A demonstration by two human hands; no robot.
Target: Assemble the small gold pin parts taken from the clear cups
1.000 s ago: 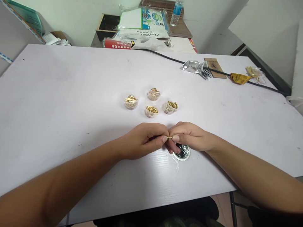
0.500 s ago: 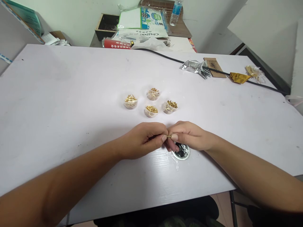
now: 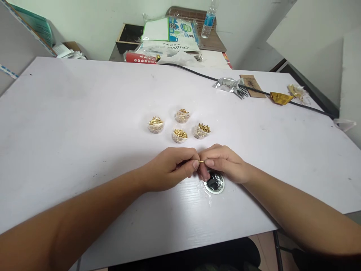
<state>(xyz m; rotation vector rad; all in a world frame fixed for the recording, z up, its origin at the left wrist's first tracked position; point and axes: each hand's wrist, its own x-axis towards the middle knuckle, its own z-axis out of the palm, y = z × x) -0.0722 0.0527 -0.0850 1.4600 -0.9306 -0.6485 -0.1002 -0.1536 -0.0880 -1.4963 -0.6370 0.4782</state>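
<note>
A thin gold-coloured metal pin (image 3: 201, 162) spans the small space between my two hands. My left hand (image 3: 180, 165) is closed, pinching the pin's left end between thumb and forefinger. My right hand (image 3: 224, 161) is closed too, its thumb and fingers at the pin's right end; the exact contact there is too small to make out. The fingers of both hands meet behind the pin. Below my right hand a round dark disc with a silvery rim (image 3: 214, 183) lies on the table, partly covered by fingers.
Several small clear cups, such as the left cup (image 3: 156, 128) and the front cup (image 3: 179, 138), hold gold pins beyond my hands. A black cable (image 3: 191, 71) crosses the white table (image 3: 84, 101), near silver foil (image 3: 227, 84) and gold foil (image 3: 280, 98). A bottle (image 3: 208, 24) stands behind.
The camera view has tilted a little, so the table and cups appear slightly lower. Both hands stay together around the pin, with only a slight shift of the right fingers.
</note>
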